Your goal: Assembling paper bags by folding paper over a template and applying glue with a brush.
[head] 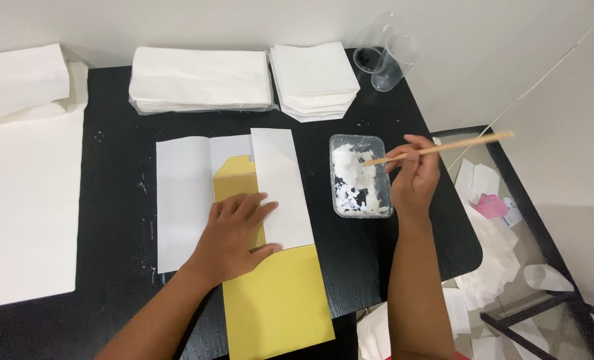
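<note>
While left hand (234,237) lies flat on yellow card (277,300), right fingers (404,157) grip stick (444,147) over paste tray (359,175).

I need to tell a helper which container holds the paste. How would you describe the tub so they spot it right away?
On the black table, look just right of the folded white and yellow sheets. The paste tub is a clear rectangular tray smeared with white, where the right hand dips a wooden stick. Unlike the clear cups behind, it is shallow and full.
</note>
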